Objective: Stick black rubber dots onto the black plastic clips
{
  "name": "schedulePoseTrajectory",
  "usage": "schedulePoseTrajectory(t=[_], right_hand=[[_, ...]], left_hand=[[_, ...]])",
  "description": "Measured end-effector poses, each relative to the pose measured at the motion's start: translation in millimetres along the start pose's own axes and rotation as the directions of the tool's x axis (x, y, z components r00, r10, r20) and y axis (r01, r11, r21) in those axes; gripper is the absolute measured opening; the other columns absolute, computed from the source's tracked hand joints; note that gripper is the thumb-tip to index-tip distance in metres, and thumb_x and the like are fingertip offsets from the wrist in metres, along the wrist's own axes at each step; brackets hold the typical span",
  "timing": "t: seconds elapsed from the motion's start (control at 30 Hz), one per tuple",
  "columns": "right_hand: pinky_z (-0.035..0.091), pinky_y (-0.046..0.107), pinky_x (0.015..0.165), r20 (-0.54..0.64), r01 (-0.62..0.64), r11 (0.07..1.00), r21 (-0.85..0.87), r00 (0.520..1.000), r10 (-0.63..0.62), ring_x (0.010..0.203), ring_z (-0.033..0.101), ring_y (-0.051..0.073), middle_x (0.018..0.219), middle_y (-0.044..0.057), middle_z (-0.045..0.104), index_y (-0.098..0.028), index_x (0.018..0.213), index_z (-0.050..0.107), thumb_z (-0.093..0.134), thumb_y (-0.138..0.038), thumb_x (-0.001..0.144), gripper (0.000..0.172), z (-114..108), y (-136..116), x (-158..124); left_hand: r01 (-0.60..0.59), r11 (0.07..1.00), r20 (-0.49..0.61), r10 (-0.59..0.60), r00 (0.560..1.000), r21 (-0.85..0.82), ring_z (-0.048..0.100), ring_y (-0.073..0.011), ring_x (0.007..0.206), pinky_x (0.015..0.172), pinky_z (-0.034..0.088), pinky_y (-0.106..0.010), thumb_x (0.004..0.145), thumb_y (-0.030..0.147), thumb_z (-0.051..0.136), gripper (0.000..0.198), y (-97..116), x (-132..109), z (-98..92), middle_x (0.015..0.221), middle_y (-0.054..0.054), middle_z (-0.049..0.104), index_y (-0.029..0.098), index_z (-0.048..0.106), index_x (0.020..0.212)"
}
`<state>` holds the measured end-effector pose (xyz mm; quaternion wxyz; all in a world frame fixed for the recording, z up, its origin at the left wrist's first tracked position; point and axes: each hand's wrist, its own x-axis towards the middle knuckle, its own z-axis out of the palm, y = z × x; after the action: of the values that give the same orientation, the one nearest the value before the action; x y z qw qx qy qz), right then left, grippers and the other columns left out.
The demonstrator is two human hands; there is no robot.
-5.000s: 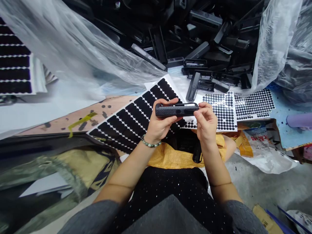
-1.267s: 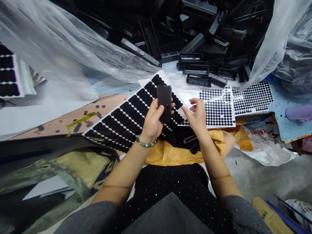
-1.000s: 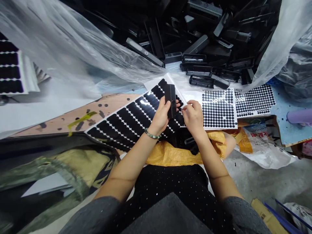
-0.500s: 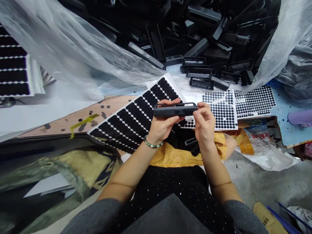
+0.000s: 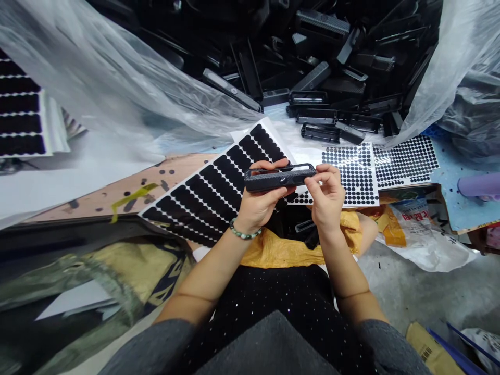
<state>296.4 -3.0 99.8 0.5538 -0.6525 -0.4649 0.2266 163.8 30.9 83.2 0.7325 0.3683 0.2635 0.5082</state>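
Note:
In the middle of the head view is a long black plastic housing (image 5: 263,181) with a carbon-fibre pattern and an open slot along its top. My left hand (image 5: 260,205) is closed around its left part, fingers behind and thumb along the near side. My right hand (image 5: 328,198) is closed at the right end, with thumb and index finger pressed against the housing; whether a small piece sits between them is hidden. A small mark with a bright curved edge shows on the near side. Behind my left hand lies a sheet of black oblong stickers (image 5: 211,190).
Many black housings (image 5: 320,133) fill a clear plastic bag (image 5: 187,104) at the back. Sheets of round black stickers (image 5: 349,174) lie to the right. A yellow cloth (image 5: 281,250) with black parts on it covers my lap. A purple cylinder (image 5: 478,185) is at far right.
My right thumb and index finger have shifted slightly left along the housing. A bright curved edge now shows on its near side. The view has moved slightly.

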Motion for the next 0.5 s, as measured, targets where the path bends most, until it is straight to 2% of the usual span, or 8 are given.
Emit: schedulePoseTrajectory(t=[0.13, 0.2, 0.23, 0.3, 0.37, 0.43, 0.5], right_hand=[[0.051, 0.046, 0.096, -0.012, 0.112, 0.967, -0.228, 0.993, -0.118, 0.107, 0.055, 0.023, 0.108, 0.007, 0.05, -0.025, 0.08, 0.058, 0.059, -0.034, 0.089, 0.013, -6.3, -7.0, -2.1], [0.05, 0.048, 0.099, -0.055, 0.124, 0.948, -0.295, 0.988, -0.146, 0.111, 0.054, 0.025, 0.119, 0.009, 0.048, -0.025, 0.091, 0.059, 0.062, -0.037, 0.088, 0.012, -8.8, -8.5, -2.8], [0.05, 0.047, 0.099, -0.083, 0.106, 0.948, -0.299, 0.987, -0.136, 0.113, 0.054, 0.025, 0.125, 0.01, 0.045, -0.026, 0.1, 0.059, 0.064, -0.039, 0.086, 0.019, -9.4, -8.0, -2.8], [0.053, 0.043, 0.096, -0.096, 0.042, 0.973, -0.229, 0.993, -0.065, 0.112, 0.056, 0.024, 0.134, 0.011, 0.043, -0.029, 0.121, 0.052, 0.065, -0.043, 0.084, 0.041, -9.8, -4.4, -2.2], [0.056, 0.038, 0.09, 0.002, -0.034, 0.997, -0.063, 0.999, 0.034, 0.106, 0.06, 0.02, 0.13, 0.01, 0.05, -0.031, 0.13, 0.045, 0.064, -0.049, 0.084, 0.053, -9.9, 1.7, -1.1], [0.058, 0.036, 0.085, 0.143, -0.129, 0.983, 0.131, 0.984, 0.109, 0.1, 0.064, 0.019, 0.118, 0.007, 0.062, -0.029, 0.127, 0.051, 0.062, -0.053, 0.084, 0.051, -11.8, 8.3, 0.2], [0.06, 0.036, 0.081, 0.212, -0.213, 0.947, 0.24, 0.964, 0.163, 0.096, 0.066, 0.02, 0.108, 0.006, 0.068, -0.027, 0.12, 0.059, 0.062, -0.055, 0.083, 0.046, -17.2, 12.8, 1.7]], left_hand=[[-0.026, 0.999, 0.014, 0.026, 1.0, 0.019, 0.065, -0.0183, 0.109, 0.088, 0.06, -0.035, 0.07, 0.023, 0.082, 0.043, -0.4, -1.2, 1.6, 0.121, 0.005, 0.065, 0.031, 0.051, 0.098], [-0.036, 0.999, 0.003, 0.036, 0.999, 0.013, 0.064, -0.0173, 0.109, 0.089, 0.06, -0.034, 0.071, 0.022, 0.081, 0.042, -1.9, -2.0, 2.5, 0.12, 0.005, 0.065, 0.031, 0.05, 0.097], [-0.039, 0.999, -0.007, 0.039, 0.999, 0.003, 0.064, -0.0166, 0.109, 0.089, 0.06, -0.033, 0.071, 0.021, 0.081, 0.041, -3.0, -2.6, 3.0, 0.12, 0.006, 0.064, 0.031, 0.05, 0.097], [-0.041, 0.999, -0.031, 0.041, 0.999, -0.021, 0.065, -0.0154, 0.108, 0.088, 0.06, -0.03, 0.071, 0.022, 0.081, 0.041, -5.3, -4.3, 3.9, 0.12, 0.006, 0.064, 0.032, 0.05, 0.097], [-0.035, 0.999, -0.043, 0.034, 0.999, -0.029, 0.065, -0.0155, 0.107, 0.087, 0.06, -0.03, 0.071, 0.022, 0.081, 0.041, -6.4, -6.5, 3.9, 0.121, 0.006, 0.065, 0.032, 0.051, 0.096], [-0.007, 1.0, 0.0, 0.007, 1.0, -0.01, 0.065, -0.0172, 0.109, 0.09, 0.059, -0.033, 0.069, 0.023, 0.082, 0.042, -4.6, -7.5, 2.0, 0.122, 0.005, 0.066, 0.032, 0.052, 0.096], [0.033, 0.999, 0.11, -0.034, 0.993, 0.009, 0.064, -0.021, 0.115, 0.097, 0.056, -0.038, 0.068, 0.033, 0.083, 0.042, 0.3, -4.1, -2.3, 0.125, 0.002, 0.066, 0.032, 0.056, 0.099]])
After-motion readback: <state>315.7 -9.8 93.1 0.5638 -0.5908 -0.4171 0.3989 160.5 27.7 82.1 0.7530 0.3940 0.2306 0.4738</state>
